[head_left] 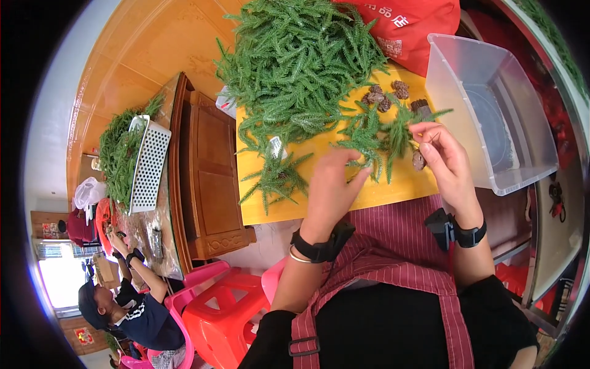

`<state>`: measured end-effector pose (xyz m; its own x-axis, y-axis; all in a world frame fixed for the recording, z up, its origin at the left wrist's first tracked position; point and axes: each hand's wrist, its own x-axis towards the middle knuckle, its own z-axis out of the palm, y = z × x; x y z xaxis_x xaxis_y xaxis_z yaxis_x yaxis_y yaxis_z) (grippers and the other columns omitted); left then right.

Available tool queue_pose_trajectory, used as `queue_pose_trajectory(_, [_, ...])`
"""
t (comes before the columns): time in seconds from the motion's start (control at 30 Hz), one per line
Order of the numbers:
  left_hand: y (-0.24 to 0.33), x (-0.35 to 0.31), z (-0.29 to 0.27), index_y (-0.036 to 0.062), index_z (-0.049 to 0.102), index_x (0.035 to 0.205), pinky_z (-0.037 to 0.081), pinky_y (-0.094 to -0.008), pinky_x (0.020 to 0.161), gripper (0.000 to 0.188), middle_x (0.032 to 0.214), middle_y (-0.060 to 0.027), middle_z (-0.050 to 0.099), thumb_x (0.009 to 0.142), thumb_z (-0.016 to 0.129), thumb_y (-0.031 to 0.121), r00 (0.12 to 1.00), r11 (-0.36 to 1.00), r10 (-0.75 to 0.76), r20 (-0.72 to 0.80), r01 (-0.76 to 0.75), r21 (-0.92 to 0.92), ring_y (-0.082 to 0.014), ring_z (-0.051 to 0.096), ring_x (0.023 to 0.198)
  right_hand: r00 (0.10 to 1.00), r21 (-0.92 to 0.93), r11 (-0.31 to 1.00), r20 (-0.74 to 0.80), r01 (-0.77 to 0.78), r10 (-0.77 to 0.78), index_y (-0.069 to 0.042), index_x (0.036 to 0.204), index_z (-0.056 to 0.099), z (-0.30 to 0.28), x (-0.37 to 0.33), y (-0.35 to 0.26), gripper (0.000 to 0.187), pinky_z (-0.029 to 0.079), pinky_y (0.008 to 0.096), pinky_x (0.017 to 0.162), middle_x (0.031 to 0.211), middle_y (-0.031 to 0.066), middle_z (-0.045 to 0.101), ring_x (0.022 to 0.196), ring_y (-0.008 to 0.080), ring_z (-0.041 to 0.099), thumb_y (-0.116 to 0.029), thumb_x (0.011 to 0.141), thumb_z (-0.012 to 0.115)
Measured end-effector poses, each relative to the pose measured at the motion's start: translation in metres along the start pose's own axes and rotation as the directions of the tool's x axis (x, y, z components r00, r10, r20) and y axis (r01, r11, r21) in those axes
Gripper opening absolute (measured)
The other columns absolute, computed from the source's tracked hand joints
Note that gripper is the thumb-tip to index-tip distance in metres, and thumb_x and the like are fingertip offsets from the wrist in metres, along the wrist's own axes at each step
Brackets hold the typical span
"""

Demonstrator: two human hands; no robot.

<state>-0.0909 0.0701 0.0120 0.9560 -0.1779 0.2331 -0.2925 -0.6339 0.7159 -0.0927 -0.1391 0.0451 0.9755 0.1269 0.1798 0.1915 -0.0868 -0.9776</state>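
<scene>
My right hand (447,161) is closed, its thumb and forefinger pinched on the stem end of a green artificial pine sprig (398,136). A brown pine cone (418,161) shows just below that thumb; whether it is fixed to the sprig I cannot tell. My left hand (333,184), slightly blurred, is beside another green sprig (362,138), thumb and fingers apart around its lower tips. A separate sprig cluster (279,178) lies left of it on the yellow tabletop (384,195). Several more pine cones (376,97) sit beyond the hands, near a dark bundle of thin stems (421,107).
A large heap of green sprigs (301,61) covers the table's far side. A clear plastic bin (491,111) stands at the right, a red bag (412,31) behind. At left are a wooden cabinet (212,172), a white perforated basket (149,163), red stools (224,313) and a seated person (144,323).
</scene>
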Motion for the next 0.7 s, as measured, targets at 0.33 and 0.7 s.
queue_pose_trajectory(0.33, [0.002,0.003,0.01,0.0047,0.058,0.095,0.043,-0.0378,0.072,0.036,0.086,-0.0114,0.06,0.063,0.07,0.014,0.986,0.878,0.033,0.162,-0.106,0.467,-0.0303,0.053,0.077,1.0,-0.028,1.0,-0.002,0.006,-0.006,-0.003,0.084,0.045,0.001,-0.003,-0.002,0.008,0.041,0.023,0.07,0.108,0.0086,0.051,0.074,0.0074,0.049,-0.009,0.088,0.045])
queue_pose_trajectory(0.7, [0.006,0.003,-0.031,0.0027,0.053,0.101,0.042,-0.0259,0.077,0.018,0.09,-0.0055,0.058,0.09,0.047,0.016,0.942,0.215,-0.243,0.233,0.286,-0.934,-0.0127,0.054,0.086,0.991,0.266,0.961,0.128,-0.073,0.04,-0.004,0.089,0.046,0.006,-0.007,-0.005,0.011,0.041,0.0273,0.079,0.104,0.0097,0.054,0.094,0.0147,0.052,-0.015,0.09,0.044])
